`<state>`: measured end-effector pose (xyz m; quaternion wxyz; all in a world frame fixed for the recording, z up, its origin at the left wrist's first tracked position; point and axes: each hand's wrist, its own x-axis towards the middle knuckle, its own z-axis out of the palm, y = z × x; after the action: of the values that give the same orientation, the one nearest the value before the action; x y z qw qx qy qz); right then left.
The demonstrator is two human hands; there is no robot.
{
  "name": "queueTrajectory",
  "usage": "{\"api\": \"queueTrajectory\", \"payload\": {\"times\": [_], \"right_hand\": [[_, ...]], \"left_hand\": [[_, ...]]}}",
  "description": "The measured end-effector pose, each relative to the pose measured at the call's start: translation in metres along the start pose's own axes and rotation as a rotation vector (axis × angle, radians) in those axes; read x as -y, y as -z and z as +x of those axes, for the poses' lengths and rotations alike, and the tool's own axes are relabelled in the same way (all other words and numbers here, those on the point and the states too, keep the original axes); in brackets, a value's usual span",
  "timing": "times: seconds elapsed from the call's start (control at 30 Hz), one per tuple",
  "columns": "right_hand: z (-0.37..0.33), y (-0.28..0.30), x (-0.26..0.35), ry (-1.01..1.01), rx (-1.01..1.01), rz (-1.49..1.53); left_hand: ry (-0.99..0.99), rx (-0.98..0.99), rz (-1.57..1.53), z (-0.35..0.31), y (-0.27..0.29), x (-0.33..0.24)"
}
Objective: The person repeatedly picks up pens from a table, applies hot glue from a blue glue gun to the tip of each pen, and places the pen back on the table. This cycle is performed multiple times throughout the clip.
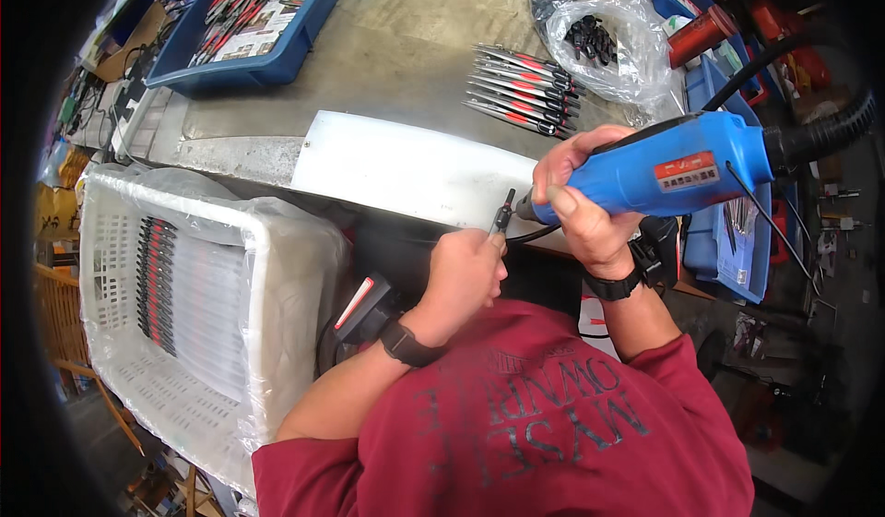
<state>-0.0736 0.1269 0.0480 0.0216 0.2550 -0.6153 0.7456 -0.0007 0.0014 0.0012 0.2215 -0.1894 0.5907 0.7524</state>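
My right hand [590,208] is wrapped around a blue power screwdriver [668,168], whose dark nose points left. My left hand [468,273] is closed on a slim tool with a black end [504,214]; most of its length is hidden in my fist. The black end stands up from my fingers, right beside the screwdriver's nose; whether they touch I cannot tell. Both hands are at the near edge of a white board [387,162]. Beyond them lies a row of slim silver, black and red tools [524,91].
A white plastic basket [263,305], lined with clear film, holds stacked tools at the left. A blue tray [267,67] of loose tools stands at the far left. A clear bag [636,56] with black parts lies at the far right. A thick black hose [825,134] trails from the screwdriver.
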Motion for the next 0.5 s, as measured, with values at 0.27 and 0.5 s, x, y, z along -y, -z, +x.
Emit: {"api": "queueTrajectory", "payload": {"times": [0.27, 0.5], "right_hand": [[0.0004, 0.0023, 0.0022, 0.009, -0.013, 0.077], [0.0029, -0.0023, 0.0024, 0.038, -0.056, 0.080]], "left_hand": [[0.036, -0.017, 0.046, -0.0003, -0.0004, -0.0023], [0.021, -0.018, 0.015, 0.0003, -0.0029, -0.0016]]}}
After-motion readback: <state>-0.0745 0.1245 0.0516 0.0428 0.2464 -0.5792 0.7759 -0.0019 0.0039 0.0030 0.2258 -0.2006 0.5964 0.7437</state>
